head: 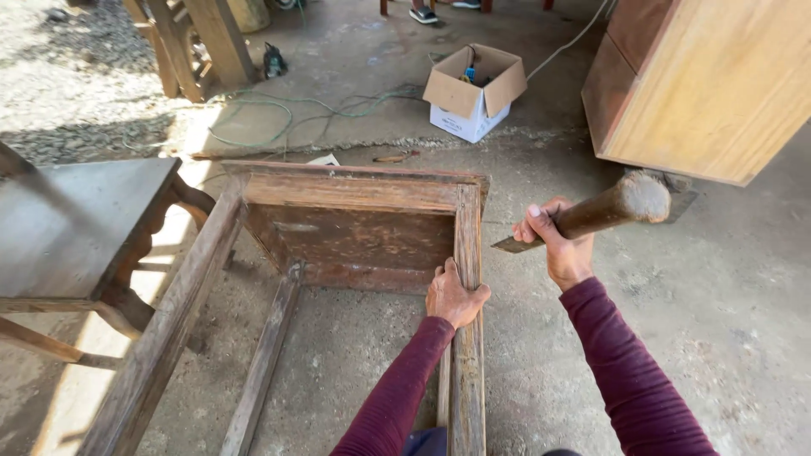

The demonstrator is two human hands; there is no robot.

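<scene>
A: Looking down from a head camera at a weathered grey-brown wooden table frame [351, 192], tipped on its side on a dusty concrete floor [676, 321]. Gripping what with the left hand?

B: Left hand [454, 295], in a maroon sleeve, closed around the frame's near upright leg [467, 245], fingers wrapped over its edge just below the top corner.

A: And the right?

B: Right hand [557, 245] clenched on a thick brown wooden-handled tool [612, 209], raised just right of that leg and apart from it. Rounded butt end pointing up and right, a flat dark metal end showing below the fist. Impossible to tell the kind of tool for sure.

A: How far along, judging by the frame?

B: Early, by the look of it. All corners joined, rails and legs in place, rusty-brown panel seated inside the top. No loose pieces, no fresh splits or chips on the floor near the hands. Nothing touching the wood but the left hand.

A: Anything else around?

B: Dark wooden side table with curved brackets [76, 219] just left of the frame. Open white and brown cardboard box [473, 93] farther back, near a loose green cable [279, 110]. Pale plywood cabinet [710, 84] at upper right. Another person's shoes [424, 14] at the top edge, well apart
</scene>
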